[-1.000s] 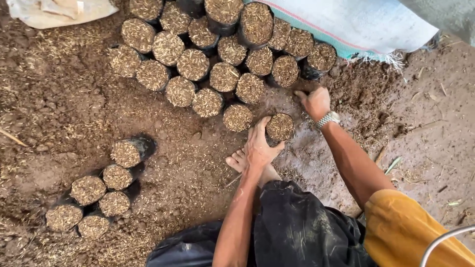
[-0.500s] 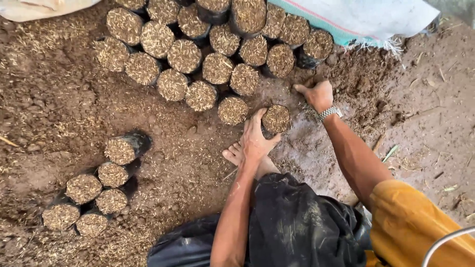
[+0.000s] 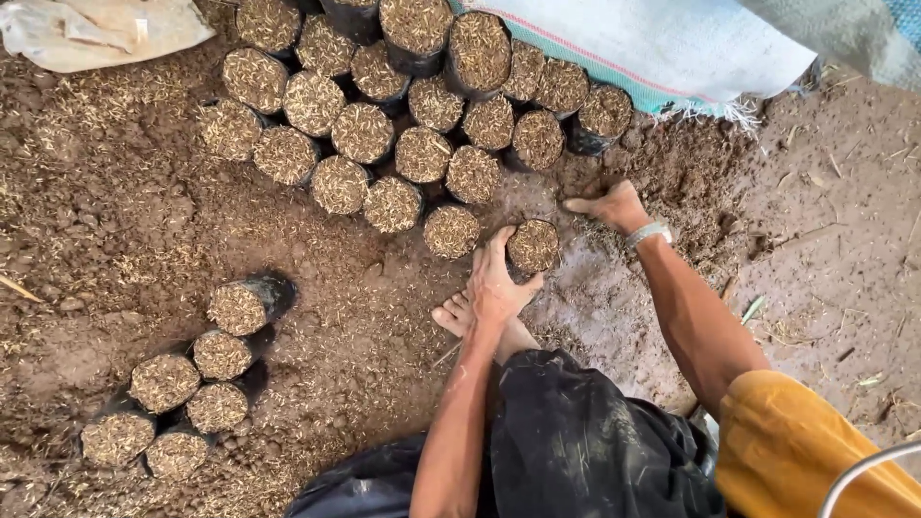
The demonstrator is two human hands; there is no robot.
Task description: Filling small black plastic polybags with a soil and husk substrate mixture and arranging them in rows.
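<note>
In left hand (image 3: 496, 281): husk-topped round bag (image 3: 533, 246)

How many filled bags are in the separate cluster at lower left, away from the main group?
6 filled bags: one tipped over at the top, one just below it, two further down, and two lowest. None seems hidden.

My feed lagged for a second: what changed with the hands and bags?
The right hand went from a fist to lying flatter on the soil, fingers pointing left. The left hand stays wrapped round the front bag, which has not shifted. The bag rows and small cluster are unchanged.
</note>
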